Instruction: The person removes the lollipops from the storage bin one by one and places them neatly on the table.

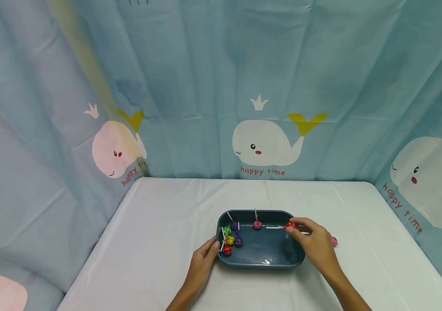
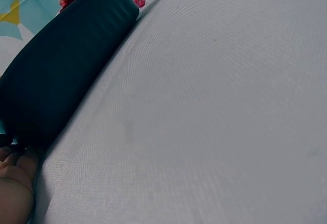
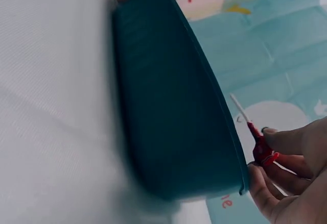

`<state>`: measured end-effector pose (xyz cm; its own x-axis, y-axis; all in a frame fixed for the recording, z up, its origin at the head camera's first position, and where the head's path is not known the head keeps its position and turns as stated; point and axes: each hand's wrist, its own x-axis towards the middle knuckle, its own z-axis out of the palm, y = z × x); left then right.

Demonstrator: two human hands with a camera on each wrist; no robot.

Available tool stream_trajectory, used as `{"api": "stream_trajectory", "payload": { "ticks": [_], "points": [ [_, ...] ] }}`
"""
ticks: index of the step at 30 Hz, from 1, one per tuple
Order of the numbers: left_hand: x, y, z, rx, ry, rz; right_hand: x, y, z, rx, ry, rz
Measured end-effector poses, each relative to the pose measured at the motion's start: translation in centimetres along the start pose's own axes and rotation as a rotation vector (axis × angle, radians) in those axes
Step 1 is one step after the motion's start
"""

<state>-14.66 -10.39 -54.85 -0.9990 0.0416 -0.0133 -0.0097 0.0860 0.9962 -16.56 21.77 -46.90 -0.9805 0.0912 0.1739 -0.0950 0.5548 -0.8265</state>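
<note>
A dark blue-green rectangular tray [image 1: 263, 264] with rounded corners stands on the white-covered table. My left hand [image 1: 202, 261] holds its left end, fingers bent against the outer wall in the left wrist view. Over the right end, my right hand [image 1: 318, 244] pinches a red-wrapped lollipop [image 3: 262, 151] by its head between thumb and fingers, the white stick pointing left in the head view. Inside the tray's left part lie several lollipops: purple [image 1: 238, 241], green [image 1: 226, 230], yellow [image 1: 229, 240] and red [image 1: 226, 250]. A pink lollipop [image 1: 257, 225] rests at the back wall, stick up.
Another pink lollipop [image 1: 334, 241] lies on the table right of the tray, partly hidden behind my right hand. The white tablecloth [image 1: 159, 224] spreads around the tray. A light blue curtain [image 1: 190, 142] with whale prints hangs behind and along both sides.
</note>
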Motion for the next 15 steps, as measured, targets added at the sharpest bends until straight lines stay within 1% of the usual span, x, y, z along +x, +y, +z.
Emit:
{"api": "stream_trajectory", "payload": {
  "ticks": [3,8,15],
  "points": [
    [0.0,0.0,0.0,0.002,0.005,0.002,-0.2,0.4,-0.3,0.015,0.019,0.008],
    [0.0,0.0,0.0,0.007,0.011,-0.001,-0.5,0.9,-1.0,0.003,0.047,0.034],
    [0.1,-0.1,-0.1,0.011,0.009,0.0,-0.8,1.8,-2.0,0.044,0.076,0.073]
  ]
}}
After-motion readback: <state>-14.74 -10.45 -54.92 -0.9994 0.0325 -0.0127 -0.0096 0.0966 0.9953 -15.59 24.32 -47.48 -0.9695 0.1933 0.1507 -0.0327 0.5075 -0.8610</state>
